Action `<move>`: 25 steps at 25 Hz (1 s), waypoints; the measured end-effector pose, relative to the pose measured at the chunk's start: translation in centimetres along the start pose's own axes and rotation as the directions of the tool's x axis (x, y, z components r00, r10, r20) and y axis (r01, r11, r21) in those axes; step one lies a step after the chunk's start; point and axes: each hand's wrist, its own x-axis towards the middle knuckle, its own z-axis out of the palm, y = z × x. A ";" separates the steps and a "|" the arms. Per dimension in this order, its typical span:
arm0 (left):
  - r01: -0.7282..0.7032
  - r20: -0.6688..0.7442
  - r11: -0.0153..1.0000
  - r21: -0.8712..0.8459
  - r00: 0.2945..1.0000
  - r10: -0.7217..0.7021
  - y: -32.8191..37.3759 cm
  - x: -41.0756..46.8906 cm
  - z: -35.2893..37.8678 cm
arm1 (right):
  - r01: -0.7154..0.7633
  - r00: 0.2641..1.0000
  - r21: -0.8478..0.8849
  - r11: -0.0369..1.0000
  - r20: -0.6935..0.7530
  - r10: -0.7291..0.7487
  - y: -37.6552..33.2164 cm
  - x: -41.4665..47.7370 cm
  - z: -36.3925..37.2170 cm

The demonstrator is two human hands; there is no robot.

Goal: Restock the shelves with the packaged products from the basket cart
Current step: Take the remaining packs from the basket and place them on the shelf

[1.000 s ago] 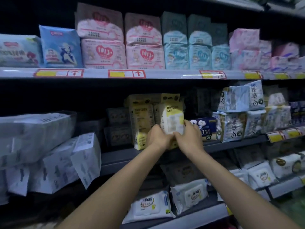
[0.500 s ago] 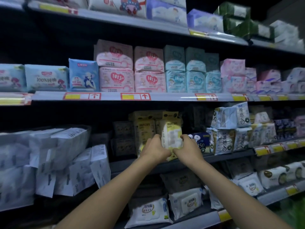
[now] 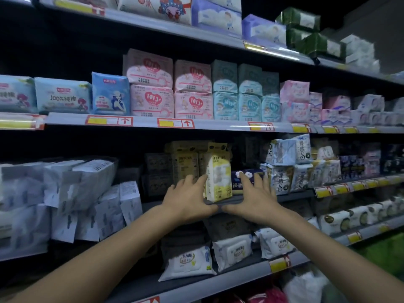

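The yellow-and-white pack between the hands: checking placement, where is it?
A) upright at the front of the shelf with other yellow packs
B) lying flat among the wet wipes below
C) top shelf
A: the yellow-and-white pack stands upright at the shelf edge, between left hand and right hand.

yellow pack [image 3: 218,176]: glossy plastic film | shelf edge [image 3: 220,124]: smooth, shiny strip

Dim, soft picture: black shadow under the shelves [image 3: 290,194], glare along a price rail [image 3: 240,126] (edges bow).
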 end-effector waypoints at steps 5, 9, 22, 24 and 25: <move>-0.124 0.011 0.981 0.149 0.992 0.124 -0.7 -4.4 2.8 | 0.123 0.990 -0.140 0.982 0.078 -0.113 1.8 -4.8 2.6; -0.180 0.077 0.967 0.181 0.983 0.169 -1.3 -7.5 6.2 | 0.172 0.974 -0.154 0.973 0.175 -0.144 2.9 -8.2 5.3; -0.170 0.334 0.985 0.035 0.931 0.148 -3.9 -18.8 21.1 | 0.195 0.793 -0.100 0.976 0.601 -0.097 5.6 -17.3 20.2; -0.142 0.398 0.990 0.014 0.909 0.124 -4.0 -20.6 24.3 | 0.208 0.726 -0.097 0.973 0.682 -0.087 6.2 -18.5 23.5; -0.134 0.435 0.991 0.013 0.893 0.115 -4.0 -21.5 26.1 | 0.215 0.690 -0.097 0.972 0.719 -0.081 6.6 -19.2 25.3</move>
